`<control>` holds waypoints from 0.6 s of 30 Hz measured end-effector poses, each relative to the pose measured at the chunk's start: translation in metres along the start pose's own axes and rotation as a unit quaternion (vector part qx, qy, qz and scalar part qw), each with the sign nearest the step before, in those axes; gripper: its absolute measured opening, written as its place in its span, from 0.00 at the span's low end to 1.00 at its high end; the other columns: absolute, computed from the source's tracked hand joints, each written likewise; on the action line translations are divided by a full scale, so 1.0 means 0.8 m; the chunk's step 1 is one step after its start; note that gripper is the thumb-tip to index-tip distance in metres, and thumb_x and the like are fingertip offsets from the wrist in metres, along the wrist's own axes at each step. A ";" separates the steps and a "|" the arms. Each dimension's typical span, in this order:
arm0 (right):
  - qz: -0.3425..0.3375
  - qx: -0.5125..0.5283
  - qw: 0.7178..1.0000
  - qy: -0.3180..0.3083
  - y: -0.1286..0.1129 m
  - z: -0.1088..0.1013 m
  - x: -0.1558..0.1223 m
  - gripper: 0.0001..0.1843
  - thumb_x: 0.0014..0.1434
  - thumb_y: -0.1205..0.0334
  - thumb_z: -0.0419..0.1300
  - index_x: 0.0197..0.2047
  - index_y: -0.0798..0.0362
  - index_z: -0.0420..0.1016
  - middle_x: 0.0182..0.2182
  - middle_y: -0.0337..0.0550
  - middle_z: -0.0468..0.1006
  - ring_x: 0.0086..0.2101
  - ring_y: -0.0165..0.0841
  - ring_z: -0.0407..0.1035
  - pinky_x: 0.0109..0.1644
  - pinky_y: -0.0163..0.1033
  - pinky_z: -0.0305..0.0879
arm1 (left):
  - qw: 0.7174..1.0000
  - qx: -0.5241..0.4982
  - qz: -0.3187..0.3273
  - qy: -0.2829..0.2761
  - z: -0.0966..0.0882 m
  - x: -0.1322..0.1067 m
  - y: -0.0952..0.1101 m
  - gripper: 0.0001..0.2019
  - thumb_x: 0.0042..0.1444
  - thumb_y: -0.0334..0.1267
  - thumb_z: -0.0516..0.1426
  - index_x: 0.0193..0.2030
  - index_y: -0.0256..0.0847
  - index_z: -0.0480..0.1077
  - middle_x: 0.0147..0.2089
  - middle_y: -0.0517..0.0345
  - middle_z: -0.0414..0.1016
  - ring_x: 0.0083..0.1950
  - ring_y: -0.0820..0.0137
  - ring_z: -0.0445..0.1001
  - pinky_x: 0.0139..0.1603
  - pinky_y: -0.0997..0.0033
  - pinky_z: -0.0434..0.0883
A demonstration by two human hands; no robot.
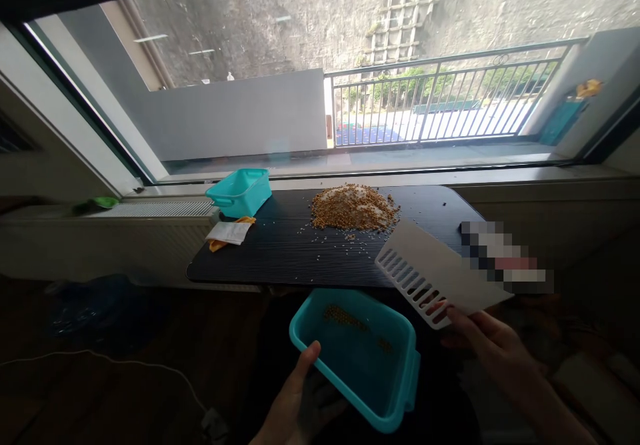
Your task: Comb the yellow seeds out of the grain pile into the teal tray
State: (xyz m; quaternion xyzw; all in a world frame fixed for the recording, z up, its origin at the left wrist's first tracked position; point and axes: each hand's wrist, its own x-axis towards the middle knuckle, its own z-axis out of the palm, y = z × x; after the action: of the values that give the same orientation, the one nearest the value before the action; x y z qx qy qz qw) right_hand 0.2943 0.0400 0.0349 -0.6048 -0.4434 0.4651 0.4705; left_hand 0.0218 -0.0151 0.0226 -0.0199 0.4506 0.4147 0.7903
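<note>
My left hand (299,398) grips the near rim of a teal plastic tub (357,358), held below the front edge of the dark tabletop (280,245). A few yellow grains lie in the tub. My right hand (487,338) holds a white slotted plastic scoop (435,271) by its near edge, tilted over the table's front right. A heap of mixed yellow and white grains (354,207) sits on the table behind the scoop, with loose grains scattered toward the front edge.
A second teal tub (241,191) stands at the table's back left, beside a white paper packet (229,233). A radiator grille and a window sill run behind. A white cable (125,365) lies on the dark floor at left.
</note>
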 end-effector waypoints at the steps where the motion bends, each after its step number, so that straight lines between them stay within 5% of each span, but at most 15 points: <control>1: -0.015 -0.009 1.000 0.004 -0.005 -0.004 0.002 0.16 0.46 0.49 0.64 0.34 0.51 0.78 0.34 0.44 0.81 0.33 0.40 0.76 0.29 0.38 0.74 | 1.000 0.000 0.000 0.001 0.000 0.001 -0.001 0.34 0.55 0.51 0.54 0.63 0.34 0.54 0.54 0.39 0.70 0.55 0.54 0.70 0.56 0.53 0.66; 6: -0.086 -0.001 0.996 0.032 -0.029 0.004 0.019 0.14 0.49 0.48 0.62 0.33 0.49 0.76 0.34 0.42 0.80 0.32 0.39 0.76 0.28 0.37 0.74 | 1.000 0.006 0.005 -0.016 -0.001 0.004 0.001 0.34 0.55 0.52 0.53 0.65 0.36 0.51 0.56 0.39 0.69 0.56 0.52 0.69 0.57 0.50 0.65; 13: -0.059 0.101 0.993 -0.009 -0.051 0.041 0.031 0.17 0.47 0.48 0.64 0.34 0.51 0.73 0.37 0.46 0.80 0.31 0.38 0.76 0.24 0.33 0.70 | 1.000 0.005 0.009 -0.016 -0.012 0.009 0.004 0.37 0.55 0.51 0.54 0.66 0.36 0.49 0.57 0.39 0.68 0.57 0.51 0.68 0.58 0.48 0.63; 18: -0.122 0.119 0.985 0.024 -0.061 0.039 0.028 0.15 0.42 0.49 0.68 0.29 0.51 0.74 0.33 0.43 0.81 0.33 0.39 0.76 0.31 0.38 0.73 | 1.000 0.007 0.013 -0.001 -0.019 0.020 0.003 0.35 0.52 0.52 0.56 0.63 0.37 0.55 0.54 0.40 0.70 0.56 0.50 0.68 0.55 0.48 0.66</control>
State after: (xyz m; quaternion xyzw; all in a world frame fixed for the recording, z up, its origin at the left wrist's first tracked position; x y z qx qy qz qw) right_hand 0.2626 0.0746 0.0760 -0.4969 -0.4437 0.4390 0.6029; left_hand 0.0134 -0.0092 0.0027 -0.0082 0.4528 0.4217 0.7855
